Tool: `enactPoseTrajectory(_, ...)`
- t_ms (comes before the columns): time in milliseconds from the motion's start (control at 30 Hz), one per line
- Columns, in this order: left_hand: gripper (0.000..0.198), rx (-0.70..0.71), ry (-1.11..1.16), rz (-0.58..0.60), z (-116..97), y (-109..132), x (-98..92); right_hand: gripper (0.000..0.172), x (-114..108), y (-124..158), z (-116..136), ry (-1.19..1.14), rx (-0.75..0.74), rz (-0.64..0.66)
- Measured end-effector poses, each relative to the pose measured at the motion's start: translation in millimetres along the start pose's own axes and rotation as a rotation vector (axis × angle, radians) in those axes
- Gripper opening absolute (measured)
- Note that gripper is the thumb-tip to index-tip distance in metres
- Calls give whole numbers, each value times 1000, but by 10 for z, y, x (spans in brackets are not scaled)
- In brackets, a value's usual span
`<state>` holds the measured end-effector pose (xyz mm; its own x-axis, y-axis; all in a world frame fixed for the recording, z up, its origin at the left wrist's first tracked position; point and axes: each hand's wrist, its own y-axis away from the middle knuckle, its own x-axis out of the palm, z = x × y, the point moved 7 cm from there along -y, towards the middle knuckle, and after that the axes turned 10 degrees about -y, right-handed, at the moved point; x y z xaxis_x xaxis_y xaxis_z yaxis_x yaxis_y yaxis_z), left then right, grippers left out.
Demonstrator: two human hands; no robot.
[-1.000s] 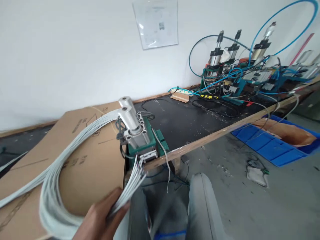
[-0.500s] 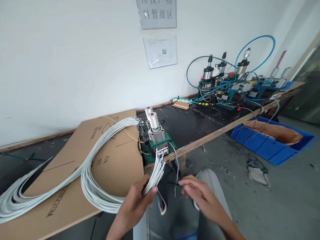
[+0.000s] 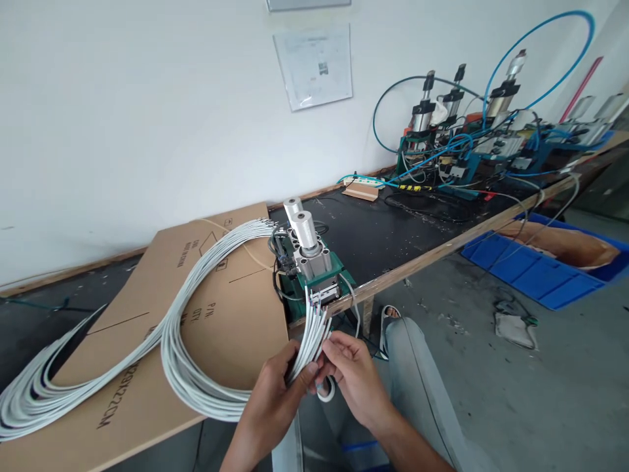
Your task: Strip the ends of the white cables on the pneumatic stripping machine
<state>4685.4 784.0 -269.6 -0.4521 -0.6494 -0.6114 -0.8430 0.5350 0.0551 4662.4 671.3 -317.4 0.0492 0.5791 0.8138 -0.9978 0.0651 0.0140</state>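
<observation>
Left hand is gripping the bundle of white cables just below the small press at the tabletop edge, right hand is pinching the cable ends, and one hard tug could be dragging the loose loops off the cardboard.

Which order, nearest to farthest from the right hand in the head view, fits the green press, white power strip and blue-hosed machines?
From the right hand:
1. green press, just ahead at the bench edge.
2. white power strip, mid-bench by the wall.
3. blue-hosed machines, far right end.
</observation>
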Motion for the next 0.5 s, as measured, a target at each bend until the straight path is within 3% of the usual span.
enactPoseTrajectory(300,19,145,-316,-243,-55,120,-36,42,-41,6,89,170,-86,-53)
enactPoseTrajectory(400,15,183,-350,-308,-39,153,-97,41,-115,-16,-16,78,-64,-87)
enactPoseTrajectory(500,17,101,-295,-353,36,172,-202,36,-227,-8,-129,-27,-56,-168)
